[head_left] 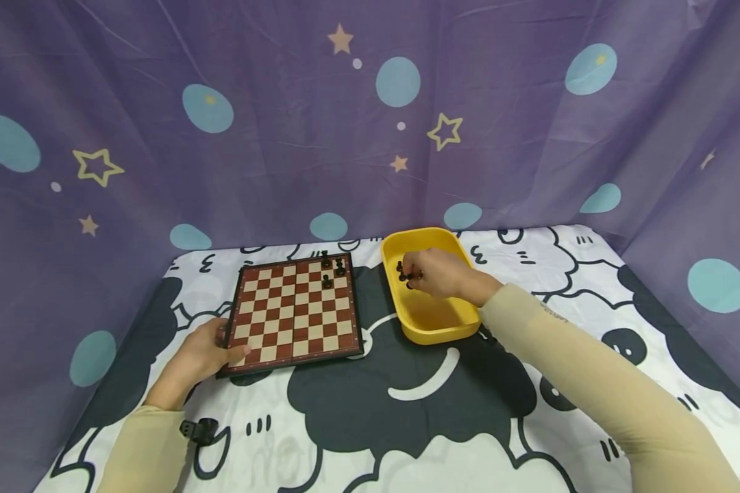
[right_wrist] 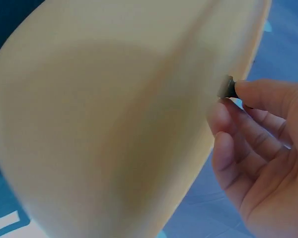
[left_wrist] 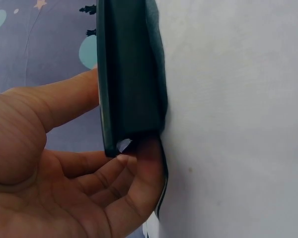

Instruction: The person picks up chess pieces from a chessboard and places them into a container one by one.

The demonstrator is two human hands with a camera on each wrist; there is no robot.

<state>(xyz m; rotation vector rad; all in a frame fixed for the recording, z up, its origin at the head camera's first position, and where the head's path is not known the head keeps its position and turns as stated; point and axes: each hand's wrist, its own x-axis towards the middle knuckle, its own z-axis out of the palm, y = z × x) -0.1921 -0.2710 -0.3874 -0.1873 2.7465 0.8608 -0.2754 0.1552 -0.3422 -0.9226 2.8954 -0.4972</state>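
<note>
A chessboard [head_left: 277,311] with red-brown and cream squares lies on the cloth at the left. My left hand [head_left: 203,352] grips its near left corner, thumb on top and fingers under the dark edge [left_wrist: 131,74]. Three black chess pieces [head_left: 327,281] stand near the board's far right corner. My right hand [head_left: 440,274] is over the yellow bin [head_left: 440,337] and pinches a small black chess piece [right_wrist: 229,88] between thumb and fingertips. More dark pieces [head_left: 400,268] show beside those fingers in the head view, partly hidden by the hand.
A white and dark cartoon-print cloth [head_left: 419,418] covers the table. Behind it hangs a purple curtain [head_left: 284,150] with stars and blue spots. A small black device [head_left: 200,431] sits by the left wrist. The bin stands right of the board, a narrow gap between them.
</note>
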